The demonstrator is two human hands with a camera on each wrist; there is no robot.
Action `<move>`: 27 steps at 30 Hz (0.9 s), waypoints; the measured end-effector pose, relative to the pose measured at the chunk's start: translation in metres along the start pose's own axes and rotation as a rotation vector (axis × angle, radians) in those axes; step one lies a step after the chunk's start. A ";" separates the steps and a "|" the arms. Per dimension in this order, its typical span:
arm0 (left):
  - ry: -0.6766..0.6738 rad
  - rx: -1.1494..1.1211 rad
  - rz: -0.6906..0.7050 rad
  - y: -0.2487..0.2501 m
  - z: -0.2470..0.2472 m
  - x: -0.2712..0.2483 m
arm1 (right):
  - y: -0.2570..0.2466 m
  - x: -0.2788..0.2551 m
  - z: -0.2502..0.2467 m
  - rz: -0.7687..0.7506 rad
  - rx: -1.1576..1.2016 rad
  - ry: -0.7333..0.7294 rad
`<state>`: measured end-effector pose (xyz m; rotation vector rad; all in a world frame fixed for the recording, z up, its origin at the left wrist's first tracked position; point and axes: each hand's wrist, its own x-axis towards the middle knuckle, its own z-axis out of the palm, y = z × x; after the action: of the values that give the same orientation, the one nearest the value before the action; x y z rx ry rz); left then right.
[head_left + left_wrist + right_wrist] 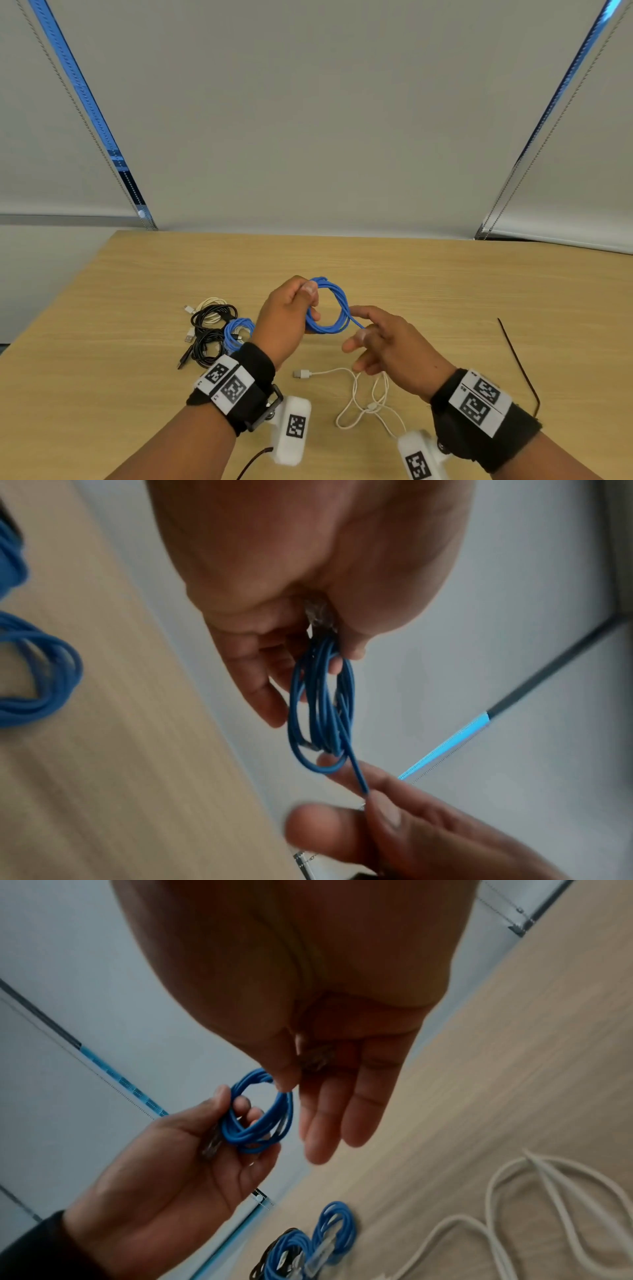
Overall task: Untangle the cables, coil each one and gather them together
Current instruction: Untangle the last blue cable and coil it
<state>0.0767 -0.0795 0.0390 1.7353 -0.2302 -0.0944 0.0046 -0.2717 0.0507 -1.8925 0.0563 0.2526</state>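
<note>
Nearest the wearer, a thin white cable with a silver plug (pixel 359 394) lay loose and uncoiled on the pale wood-grain table (pixel 445 291), its loops spread just below the right hand (pixel 387 337). A thin dark cord (pixel 517 359) ran across the table at the right edge, well apart from everything else.

Above the white cable, the right hand was held off the table with its outer fingers extended and relaxed, while the thumb and forefinger were pinched on the free end of the blue cable coil (pixel 330 310) (the connector at that end was seen between the fingertips in the right wrist view, though blurred). The short straight tail of the cable was stretched from the coil to that pinch.

Just to the left, the left hand (pixel 287 315) was raised off the table and closed round the coil, with the thumb pressed on the top of the loops and the fingers curled through the ring. The coil hung upright between the two hands.

Farther left on the table, a gathered pile of already coiled cables (pixel 215 332) was seen: black coils, a cream-white coil behind them and a second blue coil (pixel 238 334) nearest the left wrist, all touching or overlapping.

Beyond the table edge, grey roller blinds (pixel 308 120) filled the background.
</note>
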 end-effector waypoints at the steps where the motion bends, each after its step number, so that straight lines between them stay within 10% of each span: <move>1: 0.013 -0.015 -0.017 -0.001 -0.002 0.001 | -0.001 -0.001 -0.003 -0.033 -0.032 -0.023; 20: -0.257 -0.655 -0.302 -0.012 -0.008 -0.010 | 0.007 0.007 -0.017 0.132 0.622 -0.036; 27: -0.143 -0.205 -0.230 -0.016 -0.006 -0.007 | 0.004 0.004 0.001 -0.043 0.459 0.077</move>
<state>0.0722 -0.0696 0.0243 1.5461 -0.1200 -0.3983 0.0082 -0.2717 0.0461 -1.4438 0.1159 0.1235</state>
